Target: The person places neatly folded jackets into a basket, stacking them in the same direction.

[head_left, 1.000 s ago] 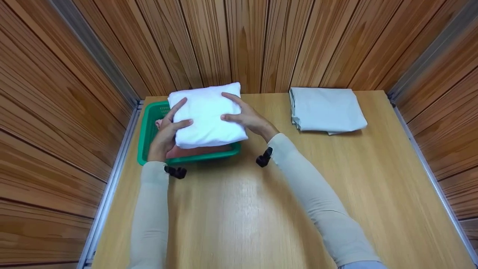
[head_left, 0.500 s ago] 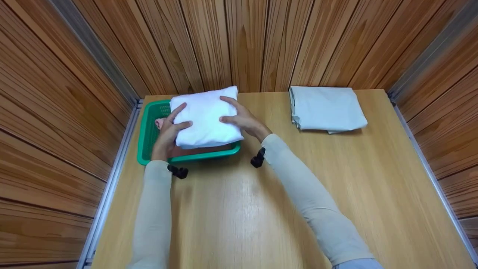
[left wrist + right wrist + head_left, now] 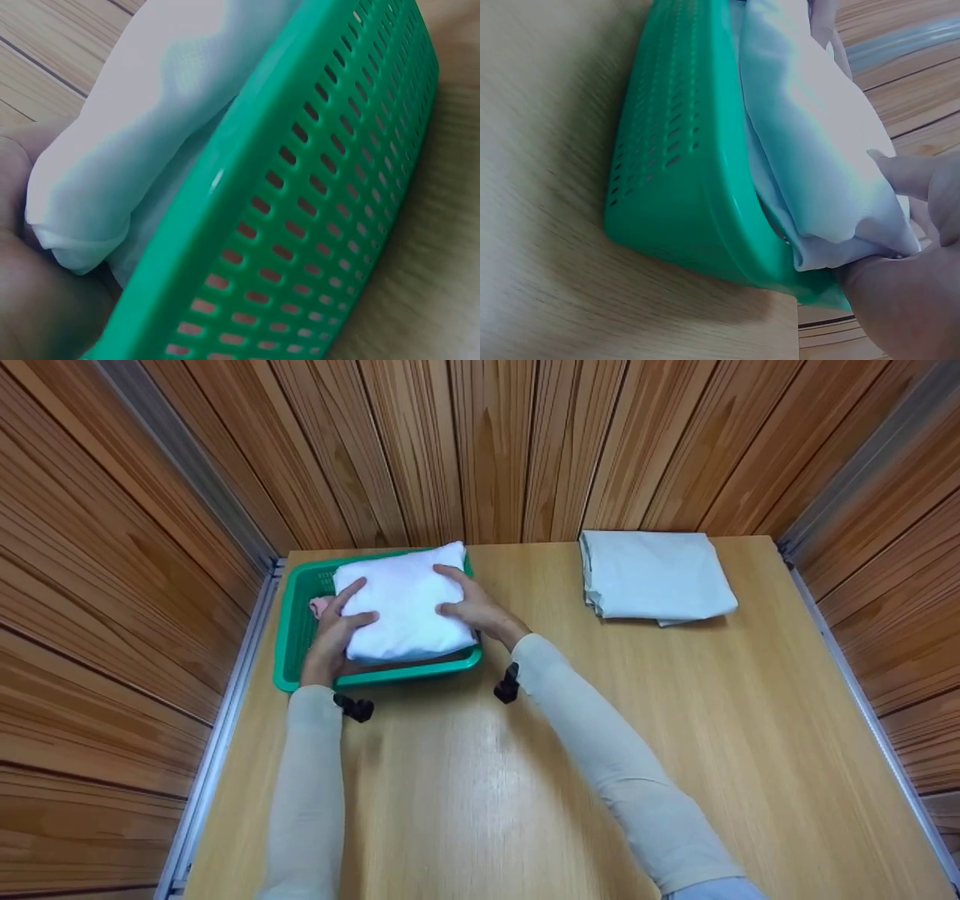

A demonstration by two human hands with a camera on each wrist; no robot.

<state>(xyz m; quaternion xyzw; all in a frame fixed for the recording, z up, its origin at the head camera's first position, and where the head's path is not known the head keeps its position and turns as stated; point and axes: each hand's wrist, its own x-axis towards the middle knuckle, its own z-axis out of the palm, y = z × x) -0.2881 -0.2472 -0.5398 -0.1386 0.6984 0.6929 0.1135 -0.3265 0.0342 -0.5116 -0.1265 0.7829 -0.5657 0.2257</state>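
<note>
A folded white cloth (image 3: pixel 405 607) lies flat within the rim of the green plastic basket (image 3: pixel 397 674), at the back left of the table. My left hand (image 3: pixel 335 631) grips its left side, thumb on top. On the opposite side my right hand (image 3: pixel 476 606) holds it, with thumb and a finger over the top. In the right wrist view the cloth (image 3: pixel 817 135) bulges above the basket's edge. Pink fabric (image 3: pixel 319 605) shows in the basket by my left fingers; most of it is hidden under the white cloth.
A folded pale grey-white sheet (image 3: pixel 656 576) lies at the back right of the wooden table (image 3: pixel 480 780). Wood-panelled walls (image 3: pixel 491 450) stand behind and at both sides, with metal rails along the table's side edges.
Both hands have lowered the white cloth and brought it slightly left, down into the basket. More of the basket's back rim shows now. The sheet at the right has stayed put.
</note>
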